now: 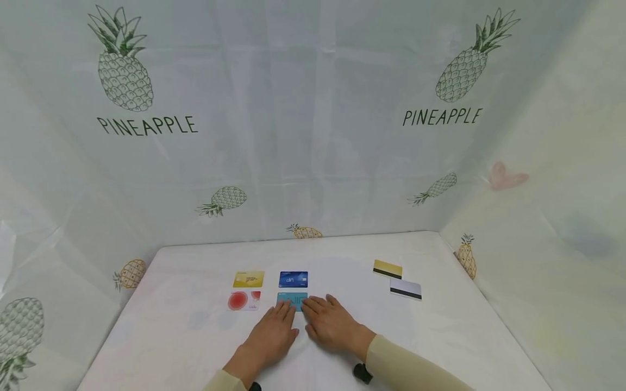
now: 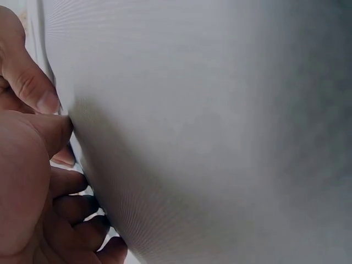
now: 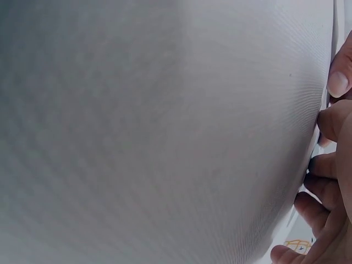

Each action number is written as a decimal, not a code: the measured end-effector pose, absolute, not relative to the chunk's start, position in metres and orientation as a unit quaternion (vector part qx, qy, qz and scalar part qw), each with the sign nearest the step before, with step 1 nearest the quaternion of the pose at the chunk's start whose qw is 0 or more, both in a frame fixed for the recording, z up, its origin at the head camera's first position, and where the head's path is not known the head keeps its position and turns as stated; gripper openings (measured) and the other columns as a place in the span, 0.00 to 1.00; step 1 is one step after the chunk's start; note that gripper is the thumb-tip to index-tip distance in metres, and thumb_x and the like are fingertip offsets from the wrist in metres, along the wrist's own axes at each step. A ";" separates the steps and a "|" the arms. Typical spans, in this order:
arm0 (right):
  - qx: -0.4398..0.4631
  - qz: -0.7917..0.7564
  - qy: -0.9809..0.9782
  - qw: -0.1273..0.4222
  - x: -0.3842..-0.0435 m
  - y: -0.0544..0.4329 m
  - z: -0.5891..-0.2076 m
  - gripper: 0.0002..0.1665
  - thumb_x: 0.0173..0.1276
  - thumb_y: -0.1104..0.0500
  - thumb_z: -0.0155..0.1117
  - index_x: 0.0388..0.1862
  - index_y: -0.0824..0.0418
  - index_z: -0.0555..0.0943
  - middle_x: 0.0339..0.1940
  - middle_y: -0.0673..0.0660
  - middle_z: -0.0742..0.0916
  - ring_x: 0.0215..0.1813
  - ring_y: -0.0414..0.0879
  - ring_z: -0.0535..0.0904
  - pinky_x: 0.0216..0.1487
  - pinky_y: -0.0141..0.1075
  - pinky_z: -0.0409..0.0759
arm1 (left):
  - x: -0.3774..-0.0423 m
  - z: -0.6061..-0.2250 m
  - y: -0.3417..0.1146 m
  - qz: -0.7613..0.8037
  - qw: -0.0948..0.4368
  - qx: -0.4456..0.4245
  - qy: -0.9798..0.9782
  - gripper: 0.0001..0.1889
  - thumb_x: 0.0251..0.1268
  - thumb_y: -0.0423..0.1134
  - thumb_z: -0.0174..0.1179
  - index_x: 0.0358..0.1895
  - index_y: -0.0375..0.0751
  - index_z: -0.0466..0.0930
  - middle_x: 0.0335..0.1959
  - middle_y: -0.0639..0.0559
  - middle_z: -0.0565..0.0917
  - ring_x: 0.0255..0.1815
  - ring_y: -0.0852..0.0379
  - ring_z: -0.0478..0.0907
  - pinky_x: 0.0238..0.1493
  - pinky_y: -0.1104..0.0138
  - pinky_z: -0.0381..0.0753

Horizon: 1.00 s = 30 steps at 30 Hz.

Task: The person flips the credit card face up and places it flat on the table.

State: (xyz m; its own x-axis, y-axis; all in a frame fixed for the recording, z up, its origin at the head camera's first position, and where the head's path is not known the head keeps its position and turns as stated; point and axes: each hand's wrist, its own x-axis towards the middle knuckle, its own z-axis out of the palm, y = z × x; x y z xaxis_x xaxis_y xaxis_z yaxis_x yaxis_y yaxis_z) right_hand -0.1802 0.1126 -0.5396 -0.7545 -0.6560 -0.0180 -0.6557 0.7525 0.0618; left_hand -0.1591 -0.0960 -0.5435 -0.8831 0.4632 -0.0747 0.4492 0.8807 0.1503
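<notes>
A teal card (image 1: 292,297) lies flat on the white cloth, its lower part covered by fingers. My left hand (image 1: 274,334) rests palm down with its fingertips on the card's lower left part. From the other side, my right hand (image 1: 335,326) touches the card's right edge with its fingertips. Just above lies a blue card (image 1: 293,279). To the left are a yellow card (image 1: 248,279) and a white card with red circles (image 1: 244,301), in two rows with the others. Both wrist views show fingertips (image 2: 65,129) down on the cloth.
At the right, a gold card (image 1: 388,268) and a silvery card (image 1: 405,289) lie face down, dark stripes showing, corners close together. The table (image 1: 464,326) is covered in white cloth. Behind it hangs a pineapple-print curtain (image 1: 303,136), which also lines both sides.
</notes>
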 end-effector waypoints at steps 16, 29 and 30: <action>0.298 0.025 -0.954 -0.025 -0.188 0.146 -0.539 0.40 0.81 0.37 0.54 0.81 0.58 0.68 0.82 0.55 0.72 0.82 0.53 0.67 0.79 0.61 0.65 | -0.161 -0.538 -0.090 0.086 0.078 0.227 0.967 0.34 0.81 0.54 0.55 0.78 0.34 0.68 0.82 0.40 0.66 0.84 0.41 0.60 0.81 0.45 0.62; 0.195 0.059 -0.979 0.022 -0.173 0.259 -0.538 0.40 0.80 0.40 0.60 0.76 0.68 0.72 0.78 0.65 0.75 0.78 0.64 0.70 0.75 0.69 0.64 | -0.158 -0.537 -0.091 0.091 0.088 0.212 0.969 0.34 0.81 0.54 0.55 0.79 0.35 0.67 0.82 0.40 0.66 0.85 0.41 0.59 0.81 0.44 0.61; 0.187 0.058 -0.980 0.028 -0.172 0.269 -0.538 0.40 0.79 0.41 0.61 0.76 0.68 0.72 0.77 0.66 0.76 0.78 0.64 0.71 0.74 0.70 0.64 | -0.158 -0.537 -0.092 0.091 0.088 0.211 0.969 0.34 0.81 0.54 0.55 0.79 0.35 0.67 0.82 0.40 0.66 0.85 0.41 0.59 0.81 0.44 0.61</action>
